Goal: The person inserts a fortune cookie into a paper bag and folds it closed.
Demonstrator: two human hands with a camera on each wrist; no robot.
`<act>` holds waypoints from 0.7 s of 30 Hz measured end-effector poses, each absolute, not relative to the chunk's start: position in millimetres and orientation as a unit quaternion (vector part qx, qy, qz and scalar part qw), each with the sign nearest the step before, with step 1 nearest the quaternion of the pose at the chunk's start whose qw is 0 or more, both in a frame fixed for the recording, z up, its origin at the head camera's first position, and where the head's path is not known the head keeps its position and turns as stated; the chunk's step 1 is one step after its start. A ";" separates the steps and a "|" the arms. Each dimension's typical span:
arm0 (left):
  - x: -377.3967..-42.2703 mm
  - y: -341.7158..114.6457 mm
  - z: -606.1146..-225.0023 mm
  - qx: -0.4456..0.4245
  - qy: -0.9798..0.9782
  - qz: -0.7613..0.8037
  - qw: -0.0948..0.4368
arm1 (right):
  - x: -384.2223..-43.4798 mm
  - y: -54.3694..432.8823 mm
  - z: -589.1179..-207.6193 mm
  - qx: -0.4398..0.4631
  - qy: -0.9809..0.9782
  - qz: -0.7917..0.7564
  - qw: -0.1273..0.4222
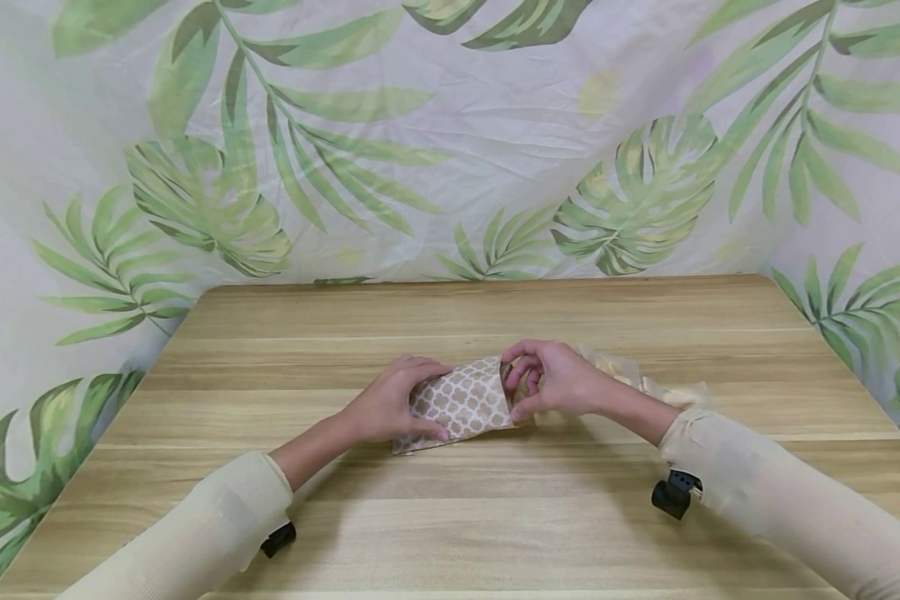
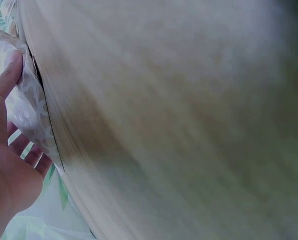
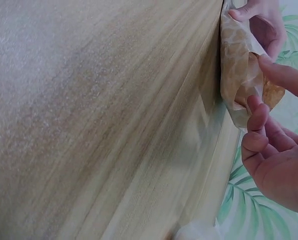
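The left hand is gripping the paper bag on the table; the right hand, curled, is holding its mouth. Light, steady pressure should be keeping that mouth uncreased.

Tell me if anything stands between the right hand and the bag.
Nothing visible does: the right hand touches the bag at its mouth, and the left hand grips it. The packets lie behind the right hand, not between.

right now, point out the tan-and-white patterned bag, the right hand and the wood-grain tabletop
Tan-and-white patterned bag [image 1: 465, 400]: head view, middle of its patterned side
Right hand [image 1: 562, 379]: head view, behind the fingers
Wood-grain tabletop [image 1: 495, 533]: head view, bare near part
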State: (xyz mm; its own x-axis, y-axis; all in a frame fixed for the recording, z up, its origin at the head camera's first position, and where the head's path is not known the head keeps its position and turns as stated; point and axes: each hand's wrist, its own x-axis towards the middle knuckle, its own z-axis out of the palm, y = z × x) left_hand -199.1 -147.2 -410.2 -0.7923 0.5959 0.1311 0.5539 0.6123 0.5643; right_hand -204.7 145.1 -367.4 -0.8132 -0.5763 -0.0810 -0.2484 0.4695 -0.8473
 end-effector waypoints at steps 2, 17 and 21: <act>-199.4 -147.1 -410.4 0.321 0.897 0.302 0.034 | -204.5 145.2 -367.5 -0.247 0.838 -0.452 0.180; -198.7 -146.6 -410.3 0.315 0.898 0.305 0.038 | -205.6 146.7 -370.6 -0.274 0.842 -0.434 0.167; -198.5 -146.6 -410.3 0.314 0.899 0.302 0.039 | -205.4 149.6 -370.9 -0.284 0.835 -0.440 0.171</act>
